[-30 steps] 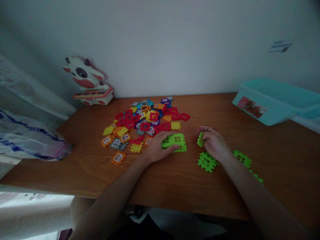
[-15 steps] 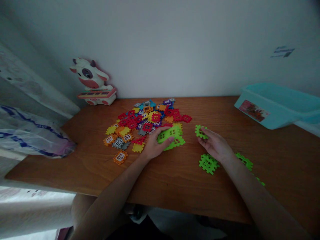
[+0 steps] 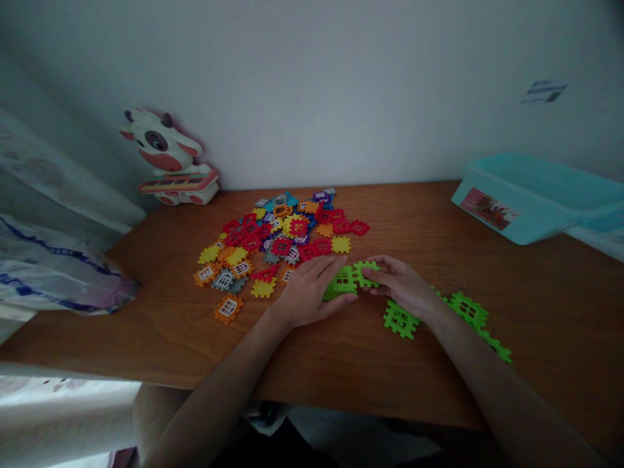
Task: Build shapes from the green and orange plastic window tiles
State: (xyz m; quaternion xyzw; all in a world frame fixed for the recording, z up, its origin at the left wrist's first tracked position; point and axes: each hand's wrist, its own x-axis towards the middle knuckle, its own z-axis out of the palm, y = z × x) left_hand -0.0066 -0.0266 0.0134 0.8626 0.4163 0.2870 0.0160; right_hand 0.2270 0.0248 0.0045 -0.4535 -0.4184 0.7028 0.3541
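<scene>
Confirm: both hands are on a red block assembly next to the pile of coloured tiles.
Wrong colour: the head view shows the block assembly is green, not red. The left hand and right hand are on it, next to the pile of coloured tiles.

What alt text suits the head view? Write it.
The left hand steadies a green tile assembly on a wooden table while the right hand holds a green tile against it. Mixed-colour tiles lie heaped behind, loose green tiles at right.

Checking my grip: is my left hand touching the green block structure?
Touching. The head view shows the left hand wrapped over the green block structure, no gap.
</scene>
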